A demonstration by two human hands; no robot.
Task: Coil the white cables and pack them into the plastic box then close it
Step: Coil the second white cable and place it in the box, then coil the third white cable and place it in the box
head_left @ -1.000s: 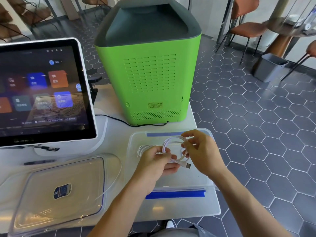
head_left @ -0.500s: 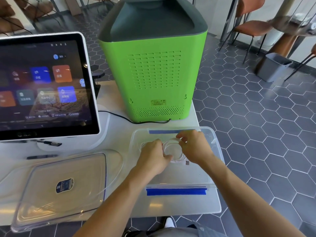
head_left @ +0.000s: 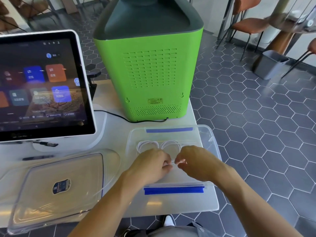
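Note:
A clear plastic box (head_left: 207, 139) with blue clip strips stands open on the white table. Two white cable coils lie on its floor: one (head_left: 147, 145) on the left, one (head_left: 170, 145) beside it to the right. My left hand (head_left: 152, 165) and my right hand (head_left: 196, 162) are both down inside the box just in front of the coils. Their fingertips pinch a short stretch of the right coil's white cable between them. The box's clear lid (head_left: 56, 189) lies flat on the table to the left, a blue label on it.
A tall green machine (head_left: 148, 74) stands right behind the box, its black cord (head_left: 119, 117) running along the table. A touchscreen terminal (head_left: 41, 86) fills the left. The table's right edge runs beside the box, above hexagon floor tiles. A grey bin (head_left: 269, 65) stands far right.
Both hands have gone down from above the box to its floor, carrying the coil. The coil now lies flat beside the other one, with only its near strand pinched.

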